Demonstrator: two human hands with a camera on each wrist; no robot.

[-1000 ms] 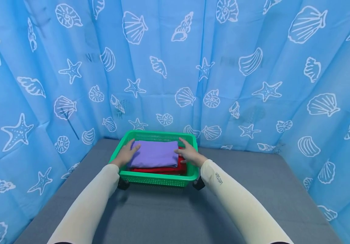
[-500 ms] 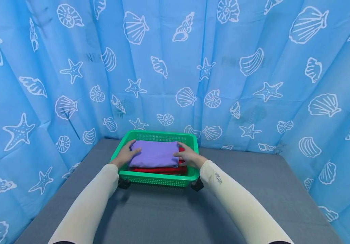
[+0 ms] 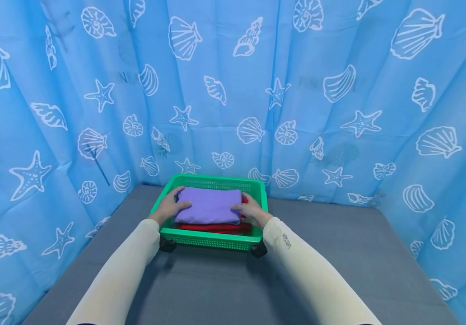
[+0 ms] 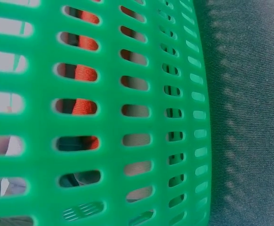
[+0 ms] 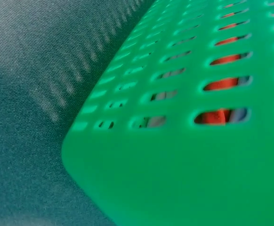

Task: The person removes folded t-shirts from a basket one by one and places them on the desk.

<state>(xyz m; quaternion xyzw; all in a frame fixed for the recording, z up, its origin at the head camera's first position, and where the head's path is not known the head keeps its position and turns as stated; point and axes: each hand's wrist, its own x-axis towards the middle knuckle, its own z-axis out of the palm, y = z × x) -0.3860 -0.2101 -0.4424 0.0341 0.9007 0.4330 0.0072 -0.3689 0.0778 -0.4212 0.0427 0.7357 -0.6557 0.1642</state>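
Clasping the purple cloth (image 3: 209, 207) in the green basket (image 3: 208, 238), left hand (image 3: 170, 207) clamped on its nine-o'clock edge, right hand (image 3: 253, 211) on its three, seems the step, the next move likely calling for level, matched grip.

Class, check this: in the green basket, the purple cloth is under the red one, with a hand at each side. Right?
Not quite: the purple cloth is above the red cloth, not under it, as the head view shows. The rest stands.
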